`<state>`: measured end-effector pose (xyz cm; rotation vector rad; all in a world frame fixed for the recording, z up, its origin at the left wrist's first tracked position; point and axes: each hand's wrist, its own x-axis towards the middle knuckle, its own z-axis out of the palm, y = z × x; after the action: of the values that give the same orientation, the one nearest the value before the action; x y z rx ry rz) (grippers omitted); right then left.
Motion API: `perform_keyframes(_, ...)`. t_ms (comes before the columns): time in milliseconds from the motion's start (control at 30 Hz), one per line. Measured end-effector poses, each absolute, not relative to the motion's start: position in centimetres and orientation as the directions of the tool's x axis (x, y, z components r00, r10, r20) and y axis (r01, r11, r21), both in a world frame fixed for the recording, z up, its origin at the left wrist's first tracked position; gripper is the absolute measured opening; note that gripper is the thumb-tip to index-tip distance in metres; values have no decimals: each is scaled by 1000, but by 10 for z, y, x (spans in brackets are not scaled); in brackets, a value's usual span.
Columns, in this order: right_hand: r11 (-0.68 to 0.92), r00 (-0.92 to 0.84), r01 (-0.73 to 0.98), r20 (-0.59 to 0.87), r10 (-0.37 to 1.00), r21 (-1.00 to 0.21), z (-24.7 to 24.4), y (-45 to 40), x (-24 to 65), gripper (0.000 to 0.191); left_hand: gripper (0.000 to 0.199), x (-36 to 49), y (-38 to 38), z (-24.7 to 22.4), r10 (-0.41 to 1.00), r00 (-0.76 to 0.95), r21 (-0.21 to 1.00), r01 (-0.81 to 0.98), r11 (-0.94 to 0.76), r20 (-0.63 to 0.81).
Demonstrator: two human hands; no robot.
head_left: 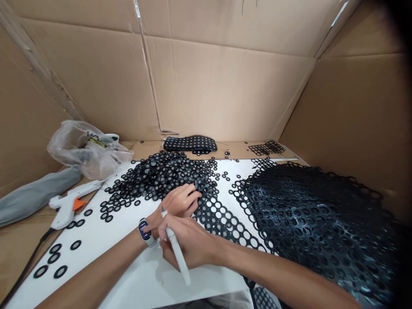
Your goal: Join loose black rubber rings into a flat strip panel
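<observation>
My right hand (189,240) is closed around a white pen-like tool (177,253), whose dark tip points up and away toward the left wrist. Just beyond it, my left hand (182,201) rests at the edge of a heap of small black rings (161,174), its fingers curled; whatever they may hold is hidden. A strip of joined black rings (228,221) runs from beside the left fingers toward the lower right, partly under my right forearm. On my left wrist is a watch (145,231) with a lit screen.
A large mound of joined black ring mesh (309,214) covers the right side. At left lie a white glue gun (66,208) with an orange trigger, a grey cloth roll (38,193) and a clear plastic bag (86,150). Cardboard walls (219,86) surround the white board (106,240).
</observation>
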<state>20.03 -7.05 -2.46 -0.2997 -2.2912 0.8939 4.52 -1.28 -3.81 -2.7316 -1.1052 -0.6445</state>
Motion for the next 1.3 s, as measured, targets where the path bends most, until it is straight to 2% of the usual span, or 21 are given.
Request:
perform_keyframes(167,753,-732,-67,545,409,-655,-26,-69,199,33,21,44,-12,-40,637,645,41,689,-724,422)
perform_keyframes(467,750,-733,-81,550,401,-656,-25,-72,200,35,21,45,-13,-39,632,636,51,686,-726,442)
perform_keyframes(700,720,-795,-88,484,366,-689,-24,-74,201,36,14,47,-16,-32,604,633,43,673,-739,484)
perform_keyframes(900,764,-734,-65,550,400,-642,-27,-70,201,33,6,47,-12,-37,574,640,32,653,-756,511)
perform_keyframes(1067,782,-685,-82,605,407,-618,-28,-68,200,28,10,46,-11,-43,586,626,48,661,-748,514)
perform_keyframes(1300,813,-671,16,596,440,-582,-35,-66,201,30,21,46,-10,-48,620,608,102,669,-736,496)
